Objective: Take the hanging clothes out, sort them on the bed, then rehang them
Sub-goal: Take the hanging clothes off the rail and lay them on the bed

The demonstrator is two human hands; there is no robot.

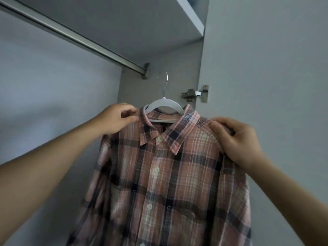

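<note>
both hands pinch the plaid shirt [170, 174] by its shoulders under the rail [71, 35].
the hanger [164, 103] hook hangs free; one slack pinch could slide it off.

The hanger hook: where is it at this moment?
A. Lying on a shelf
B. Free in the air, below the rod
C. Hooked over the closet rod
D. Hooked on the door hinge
B: the hanger hook touches nothing and sits under the end of the rod, while both hands hold the plaid shirt by its shoulders.
</note>
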